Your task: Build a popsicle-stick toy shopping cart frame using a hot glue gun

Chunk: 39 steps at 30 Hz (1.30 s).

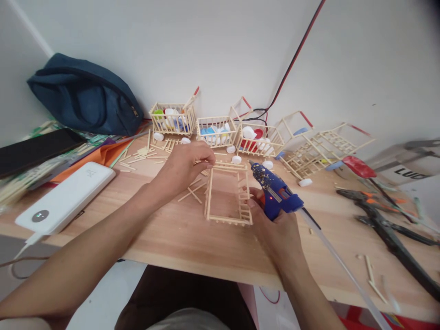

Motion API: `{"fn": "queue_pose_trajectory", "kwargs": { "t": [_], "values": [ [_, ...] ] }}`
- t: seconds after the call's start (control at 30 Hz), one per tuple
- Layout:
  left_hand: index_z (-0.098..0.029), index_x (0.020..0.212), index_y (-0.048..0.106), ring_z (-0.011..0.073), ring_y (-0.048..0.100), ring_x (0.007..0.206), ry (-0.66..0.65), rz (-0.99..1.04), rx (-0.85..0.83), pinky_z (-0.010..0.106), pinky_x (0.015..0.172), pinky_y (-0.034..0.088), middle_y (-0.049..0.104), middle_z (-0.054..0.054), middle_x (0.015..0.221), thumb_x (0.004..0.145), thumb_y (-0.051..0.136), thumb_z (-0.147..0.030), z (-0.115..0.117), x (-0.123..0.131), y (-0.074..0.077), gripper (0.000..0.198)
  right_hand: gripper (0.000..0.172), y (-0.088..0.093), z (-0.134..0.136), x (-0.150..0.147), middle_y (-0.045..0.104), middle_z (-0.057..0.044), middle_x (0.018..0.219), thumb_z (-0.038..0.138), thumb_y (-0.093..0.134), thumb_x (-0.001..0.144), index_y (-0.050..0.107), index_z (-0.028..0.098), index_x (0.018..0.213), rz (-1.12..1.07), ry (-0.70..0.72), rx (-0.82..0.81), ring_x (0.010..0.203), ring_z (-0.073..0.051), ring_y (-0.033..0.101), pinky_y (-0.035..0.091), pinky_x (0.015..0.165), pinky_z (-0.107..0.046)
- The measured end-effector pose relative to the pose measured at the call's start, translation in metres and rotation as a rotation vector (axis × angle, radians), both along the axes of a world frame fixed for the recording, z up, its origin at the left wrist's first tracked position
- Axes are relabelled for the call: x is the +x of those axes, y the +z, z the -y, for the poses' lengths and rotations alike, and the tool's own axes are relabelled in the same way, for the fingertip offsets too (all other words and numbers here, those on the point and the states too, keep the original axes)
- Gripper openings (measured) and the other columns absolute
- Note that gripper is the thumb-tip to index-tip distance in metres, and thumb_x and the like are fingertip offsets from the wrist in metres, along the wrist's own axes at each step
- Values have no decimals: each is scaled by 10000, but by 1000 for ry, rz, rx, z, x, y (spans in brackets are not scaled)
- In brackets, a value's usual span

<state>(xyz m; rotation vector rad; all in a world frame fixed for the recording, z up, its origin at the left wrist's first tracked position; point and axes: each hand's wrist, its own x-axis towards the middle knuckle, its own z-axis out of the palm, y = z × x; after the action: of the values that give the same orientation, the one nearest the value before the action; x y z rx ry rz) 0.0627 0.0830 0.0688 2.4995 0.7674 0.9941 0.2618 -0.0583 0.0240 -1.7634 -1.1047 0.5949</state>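
Observation:
A small rectangular frame of thin wooden sticks (228,219) stands on the table in front of me, with short crosspieces along its right side. My left hand (192,160) is closed in a pinch at its far left corner, with a thin wooden stick partly visible between thumb and fingers. A blue hot glue gun (275,190) with a small red light is in my right hand (275,229), its nozzle pointing away to the far left. Fingers of that hand also reach the frame's right side. A clear glue stick trails from the back of the gun.
Along the wall stand stick-built carts (215,135) with white wheels, several filled with small coloured things. Loose sticks (140,156) lie at the left. A white power bank (65,199), dark phone (37,149) and blue bag (85,94) are further left; black-handled pliers (388,233) lie right.

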Motion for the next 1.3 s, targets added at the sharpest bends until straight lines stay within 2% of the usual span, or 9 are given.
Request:
{"fn": "queue_pose_trajectory", "kwargs": {
  "t": [0.17, 0.3, 0.57, 0.77, 0.87, 0.93, 1.03, 1.13, 1.3],
  "values": [
    [-170, 795, 669, 175, 662, 886, -7, 12, -11, 289, 803, 474, 723, 49, 915, 855, 594, -130, -1, -2, -1, 104, 335, 0, 0, -1, 754, -70, 999, 439, 666, 791, 721, 215, 1033, 9, -8, -8, 886, -255, 698, 536, 756, -361],
    [-193, 827, 703, 172, 670, 913, -20, 14, -6, 287, 830, 481, 731, 43, 964, 871, 609, -181, -1, -1, 6, 105, 336, -1, 0, -2, 756, -77, 1014, 433, 672, 778, 725, 209, 1024, -5, -20, 5, 914, -267, 701, 541, 787, -380],
    [-170, 769, 687, 182, 666, 874, 84, 10, 31, 309, 817, 483, 735, 41, 881, 835, 644, -153, 8, 14, 19, 80, 336, -2, 0, -4, 757, -75, 1007, 430, 677, 774, 723, 212, 1026, -48, -42, -21, 931, -272, 704, 551, 772, -369],
    [-167, 756, 658, 157, 672, 747, 159, 45, -246, 276, 719, 512, 738, 25, 833, 781, 691, -214, 7, 7, 16, 62, 365, 4, -1, -3, 752, -81, 1013, 449, 659, 782, 733, 194, 1034, 21, -62, 2, 900, -256, 698, 541, 758, -351],
    [-183, 989, 653, 159, 687, 749, 145, 127, -333, 273, 702, 522, 745, 17, 837, 851, 630, -250, 5, -2, 18, 156, 359, 4, 0, -3, 751, -82, 1023, 448, 649, 788, 735, 194, 1026, 44, -63, 6, 887, -250, 696, 539, 732, -338],
    [-209, 1151, 621, 169, 685, 795, 230, 153, -211, 288, 716, 515, 748, 21, 912, 896, 581, -255, 6, -7, 22, 263, 352, 3, 0, -4, 751, -82, 1015, 443, 646, 789, 736, 193, 1020, 43, -56, 13, 873, -246, 697, 540, 718, -330],
    [-222, 1069, 684, 197, 645, 933, 296, 99, 139, 331, 810, 486, 723, 38, 1036, 901, 602, -243, 13, -2, 27, 188, 351, 2, -1, -5, 751, -85, 988, 432, 643, 790, 730, 187, 1027, 28, -51, 35, 844, -238, 698, 543, 715, -329],
    [-201, 891, 722, 204, 594, 911, 122, -95, 351, 365, 844, 447, 714, 37, 915, 925, 586, -225, 21, 16, 23, 143, 354, 2, -1, -7, 748, -86, 959, 426, 653, 780, 720, 181, 1026, -4, -56, 49, 811, -232, 696, 546, 711, -336],
    [-175, 844, 714, 223, 507, 835, 22, -304, 401, 374, 748, 404, 663, 56, 817, 962, 517, -280, 21, 45, 5, 253, 333, 5, -3, -11, 743, -81, 904, 406, 651, 768, 710, 180, 1004, -37, -57, 82, 766, -221, 687, 547, 693, -339]
  ]
}}
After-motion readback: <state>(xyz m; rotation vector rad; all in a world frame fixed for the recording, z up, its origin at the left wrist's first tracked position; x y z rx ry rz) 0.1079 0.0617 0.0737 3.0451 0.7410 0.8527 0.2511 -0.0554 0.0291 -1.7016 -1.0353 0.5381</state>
